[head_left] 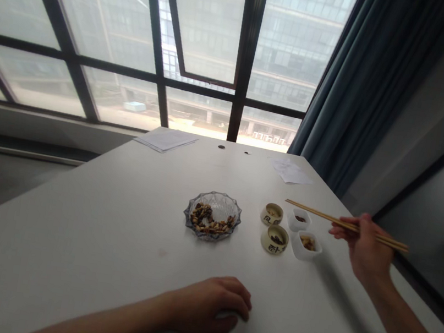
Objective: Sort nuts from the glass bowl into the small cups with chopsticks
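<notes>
Bits sorted among vessels on a white table (134, 220), as I see them from my remote station. My right hand (365, 252) grips a pair of chopsticks (315, 211), tips pointing left, beyond the small cups; I see nothing between the tips. My left hand (217, 308) lies at the near side, fingers loosely bent with a gap to the thumb, and carries nothing that I can see.

The glass bowl (224, 206) stands left of the cups with mixed brown bits (202, 220) in it. To its right are a far pottery cup (270, 219), a near pottery cup (272, 248), a far white cup (292, 226) and a near white cup (304, 254).

I judge the work to be partway: each cup contains something, while a good share of bits remains in the bowl.

Hard to make out: the kinds of bits, the pale contents of the far pottery cup, the height of the chopsticks above the table, and whether the left hand touches it. The left palm is hidden, and both forearms are cut off at the view's border.
</notes>
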A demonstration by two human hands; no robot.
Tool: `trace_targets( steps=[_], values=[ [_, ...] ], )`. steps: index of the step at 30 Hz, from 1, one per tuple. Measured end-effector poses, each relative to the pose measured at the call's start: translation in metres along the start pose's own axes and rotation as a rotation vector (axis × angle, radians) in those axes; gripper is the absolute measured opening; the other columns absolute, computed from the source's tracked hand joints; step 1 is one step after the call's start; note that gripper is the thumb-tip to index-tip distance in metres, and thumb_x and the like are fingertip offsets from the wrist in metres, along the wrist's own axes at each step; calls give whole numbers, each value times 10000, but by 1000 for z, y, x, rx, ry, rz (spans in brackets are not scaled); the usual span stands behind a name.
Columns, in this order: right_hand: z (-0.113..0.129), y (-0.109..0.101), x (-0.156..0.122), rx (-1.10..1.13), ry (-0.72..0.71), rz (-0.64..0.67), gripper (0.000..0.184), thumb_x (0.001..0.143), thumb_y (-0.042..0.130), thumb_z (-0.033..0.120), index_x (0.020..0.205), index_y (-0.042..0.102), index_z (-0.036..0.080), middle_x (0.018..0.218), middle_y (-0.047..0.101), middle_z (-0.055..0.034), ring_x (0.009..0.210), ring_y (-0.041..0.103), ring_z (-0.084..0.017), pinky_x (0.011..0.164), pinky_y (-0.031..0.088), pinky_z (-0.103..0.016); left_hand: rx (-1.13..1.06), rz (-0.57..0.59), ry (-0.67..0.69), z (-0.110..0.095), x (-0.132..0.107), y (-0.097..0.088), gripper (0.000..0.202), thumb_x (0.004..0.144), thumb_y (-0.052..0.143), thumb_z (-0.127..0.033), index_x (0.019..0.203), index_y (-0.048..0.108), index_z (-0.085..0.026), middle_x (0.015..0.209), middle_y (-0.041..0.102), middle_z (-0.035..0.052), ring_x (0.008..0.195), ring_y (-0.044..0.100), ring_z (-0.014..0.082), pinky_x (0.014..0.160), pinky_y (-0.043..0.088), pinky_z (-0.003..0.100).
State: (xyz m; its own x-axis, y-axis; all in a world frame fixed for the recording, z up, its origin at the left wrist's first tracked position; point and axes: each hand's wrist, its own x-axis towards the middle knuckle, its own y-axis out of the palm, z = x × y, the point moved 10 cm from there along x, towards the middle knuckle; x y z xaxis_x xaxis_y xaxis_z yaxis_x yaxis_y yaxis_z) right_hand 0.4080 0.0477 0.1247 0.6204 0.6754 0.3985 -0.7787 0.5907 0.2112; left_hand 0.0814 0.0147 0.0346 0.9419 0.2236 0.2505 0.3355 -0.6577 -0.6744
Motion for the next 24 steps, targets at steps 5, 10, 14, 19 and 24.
trace_targets(
  steps=[5, 10, 14, 19, 24],
  values=[
    [6, 108, -38, -100, 101, 385, 472, 840, 729, 609, 799, 752, 139, 734, 763, -116, 644, 765, -253, 604, 653, -322, 11, 2, 7, 2, -1, 2, 334, 850, 579, -101, 1136, 704, -220, 1217, 706, 76, 1159, 657, 184, 1082, 490, 296],
    [-8, 170, -55, -225, 158, 589, 465, 837, 727, 616, 803, 756, 153, 750, 769, -105, 677, 772, -261, 633, 656, -325, 11, -4, 65, 3, -1, 5, 331, 845, 576, -118, 1139, 700, -208, 1217, 710, 80, 1168, 660, 191, 1083, 488, 289],
    [-21, 193, -59, -322, 156, 705, 504, 876, 677, 624, 824, 753, 128, 757, 770, -116, 657, 768, -251, 599, 634, -302, 17, -10, 129, 4, -3, 8, 327, 837, 571, -130, 1132, 700, -190, 1221, 710, 97, 1157, 665, 200, 1087, 487, 289],
    [-26, 208, -62, -403, 140, 786, 538, 910, 625, 630, 802, 739, 116, 678, 746, -115, 597, 746, -228, 564, 605, -280, 29, -13, 156, 8, -4, 12, 305, 840, 567, -151, 1116, 696, -170, 1231, 706, 109, 1172, 660, 208, 1094, 480, 280],
    [-18, 215, -59, -394, 135, 826, 515, 902, 642, 620, 825, 738, 120, 706, 753, -115, 601, 740, -224, 564, 603, -286, 39, -25, 176, 6, -5, 13, 285, 843, 559, -154, 1093, 697, -148, 1220, 710, 123, 1166, 664, 213, 1095, 477, 276]
  ],
)
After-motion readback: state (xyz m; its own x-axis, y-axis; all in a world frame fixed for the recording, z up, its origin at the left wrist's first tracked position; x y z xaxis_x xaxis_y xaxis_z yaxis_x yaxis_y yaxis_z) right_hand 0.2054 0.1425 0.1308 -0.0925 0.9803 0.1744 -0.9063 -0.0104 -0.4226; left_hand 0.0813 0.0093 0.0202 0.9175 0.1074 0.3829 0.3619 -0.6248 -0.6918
